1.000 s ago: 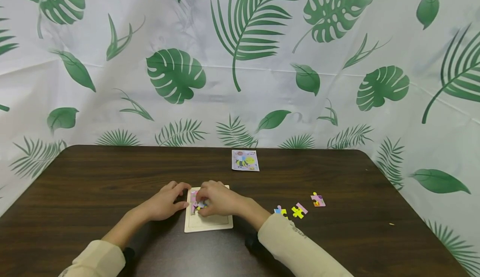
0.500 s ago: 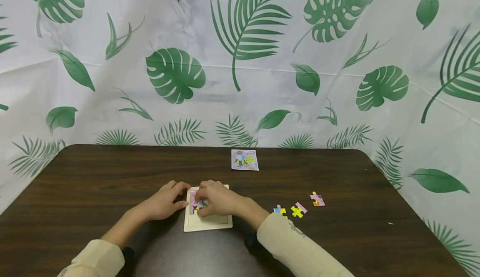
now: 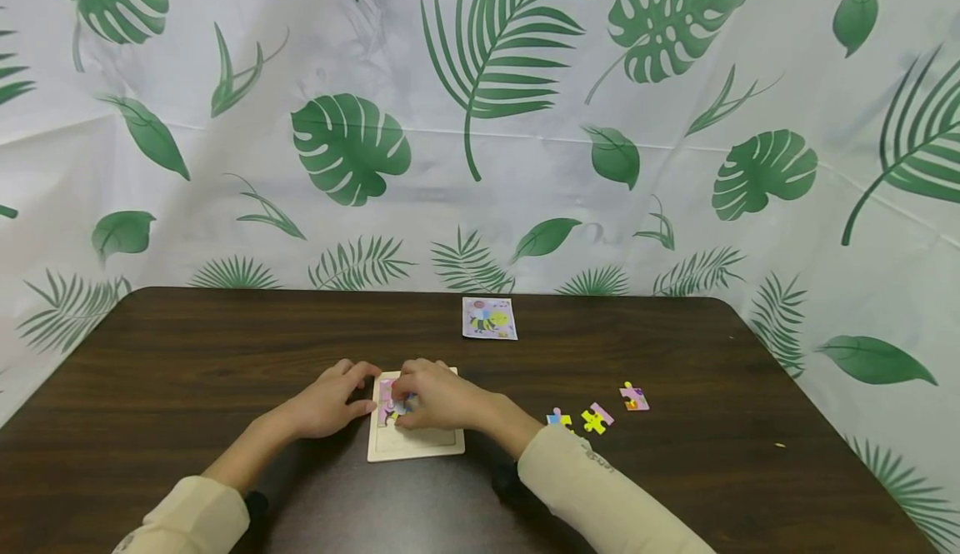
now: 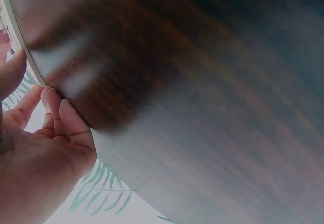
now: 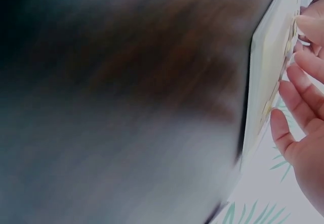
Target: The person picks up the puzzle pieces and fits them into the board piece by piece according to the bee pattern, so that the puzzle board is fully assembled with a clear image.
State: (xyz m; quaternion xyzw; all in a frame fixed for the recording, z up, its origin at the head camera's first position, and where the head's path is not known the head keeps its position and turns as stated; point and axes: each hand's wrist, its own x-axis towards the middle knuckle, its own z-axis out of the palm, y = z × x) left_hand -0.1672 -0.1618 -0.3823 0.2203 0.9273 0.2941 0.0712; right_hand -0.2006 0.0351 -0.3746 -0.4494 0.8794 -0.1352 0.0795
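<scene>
Lying on the tabletop (image 3: pixel 225 346), near-square puzzle tray (image 3: pixel 414 446), no clear long axis, under right hand (image 3: pixel 441 400), fingers bent down. Left hand (image 3: pixel 330 404): fingers spread, touching tray's left edge. Placed pieces (image 3: pixel 386 396) at right fingertips, right hand nearer; can't tell if pinching 1. 3 loose pieces (image 3: pixel 597 420) well right of those fingers.

Head view tipped slightly down, table (image 3: pixel 225 346) and puzzle board (image 3: pixel 417 447) appearing marginally higher
</scene>
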